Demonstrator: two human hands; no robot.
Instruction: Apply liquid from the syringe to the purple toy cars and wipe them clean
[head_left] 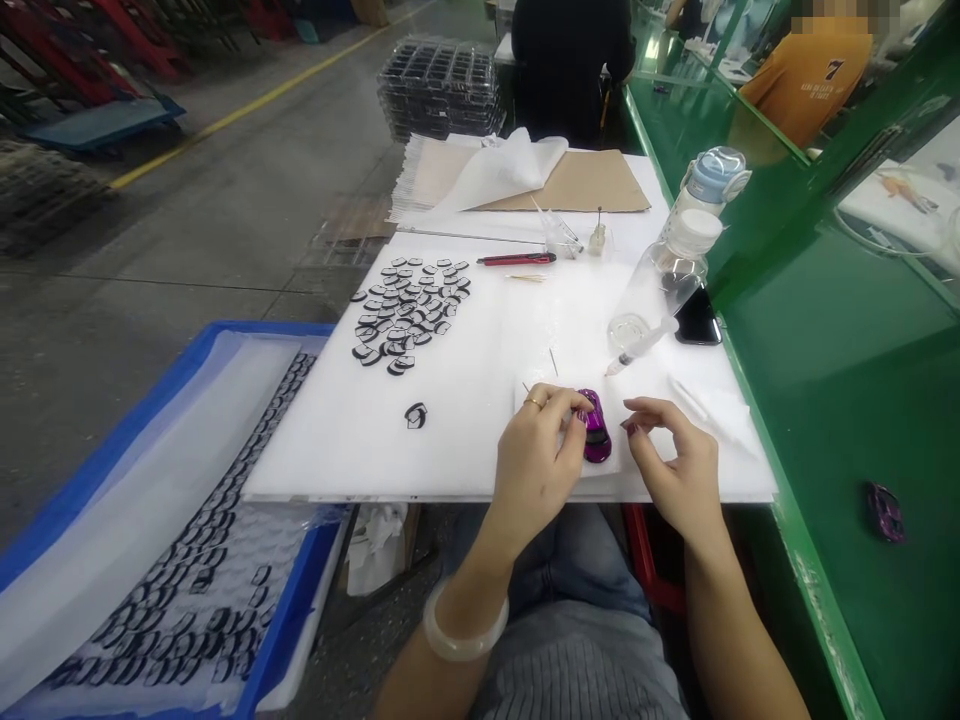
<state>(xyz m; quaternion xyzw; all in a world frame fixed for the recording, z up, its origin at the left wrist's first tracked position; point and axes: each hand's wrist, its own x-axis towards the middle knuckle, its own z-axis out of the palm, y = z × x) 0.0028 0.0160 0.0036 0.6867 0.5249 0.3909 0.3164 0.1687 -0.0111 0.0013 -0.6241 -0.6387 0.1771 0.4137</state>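
Note:
A small purple toy car (597, 430) rests on the white work surface (495, 420) close to its front edge. My left hand (546, 440) has its thumb and fingertips closed on the car's left side. To the right of the car, my right hand (670, 455) is raised with thumb and index finger brought together around something small and dark, too tiny to name. Many black-rimmed small parts (409, 310) lie spread at the left of the surface, and a single part (415, 416) sits apart, nearer the front.
A syringe (637, 348), clear bottles (667, 270), a phone (699, 316) and a red cutter (517, 259) lie beyond my hands. A blue tray (300, 590) of parts stands lower left. Another purple car (886, 512) is on the green bench (832, 420). Two people sit ahead.

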